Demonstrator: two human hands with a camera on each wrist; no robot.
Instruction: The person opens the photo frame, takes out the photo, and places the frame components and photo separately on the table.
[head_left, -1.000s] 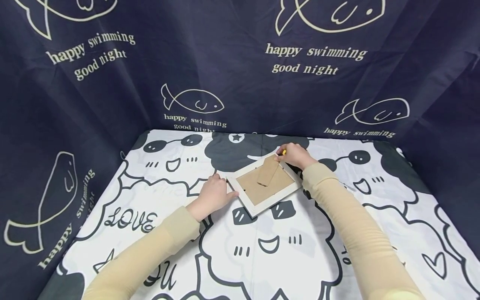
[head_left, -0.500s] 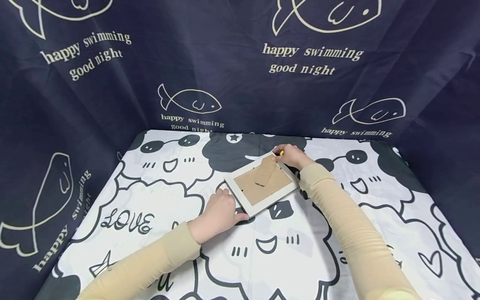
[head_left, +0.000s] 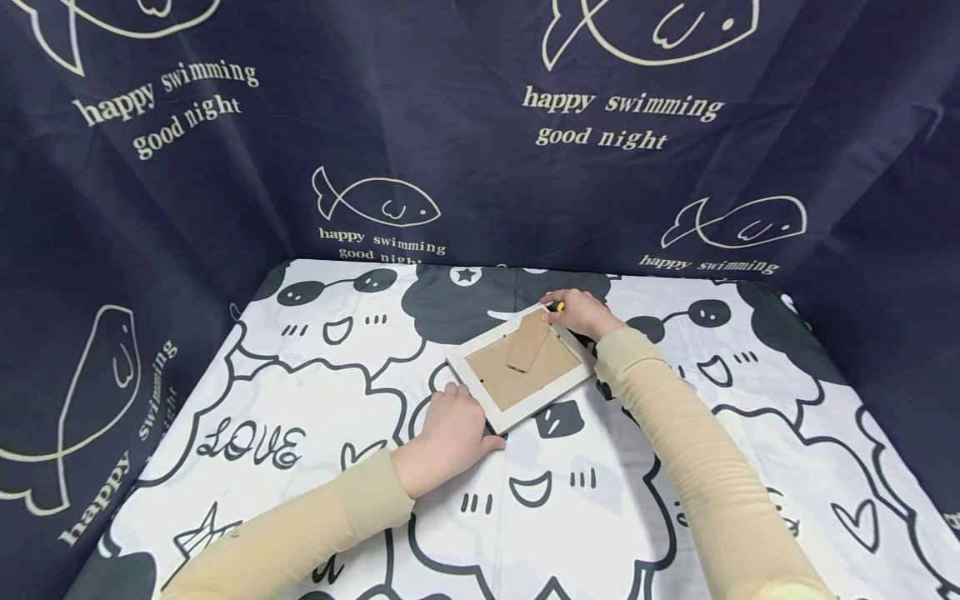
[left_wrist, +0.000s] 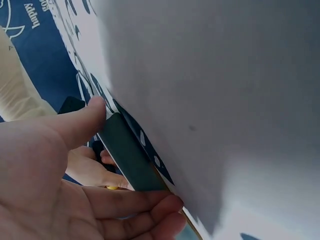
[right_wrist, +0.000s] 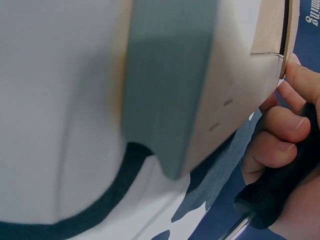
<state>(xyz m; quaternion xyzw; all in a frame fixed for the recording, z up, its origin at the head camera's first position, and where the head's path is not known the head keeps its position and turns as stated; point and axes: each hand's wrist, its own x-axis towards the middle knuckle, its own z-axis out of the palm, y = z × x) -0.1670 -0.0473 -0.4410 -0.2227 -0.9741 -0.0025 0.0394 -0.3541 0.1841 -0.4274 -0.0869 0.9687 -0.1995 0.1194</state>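
Note:
A picture frame (head_left: pixel 487 406) lies face down on the cloth, its white border round a brown backing board (head_left: pixel 491 367). A brown stand flap (head_left: pixel 530 343) lies across the board. At the frame's left side and near corner is my left hand (head_left: pixel 452 433). Its thumb and fingers grip along the edge there; the wrist view shows the frame's grey-green side (left_wrist: pixel 130 150) between them. My right hand (head_left: pixel 585 313) holds a screwdriver (right_wrist: pixel 280 185) with a black handle and yellow end, while its fingertips touch the frame's far corner. The screwdriver's tip is out of sight.
The frame rests on a white cloth (head_left: pixel 570 533) printed with black cartoon sheep. Dark blue curtains (head_left: pixel 480 125) with fish drawings rise behind it and on both sides.
My left hand has slid along the frame's left edge toward the near corner. The right hand stays at the far corner with the screwdriver. The whole head view has shifted slightly.

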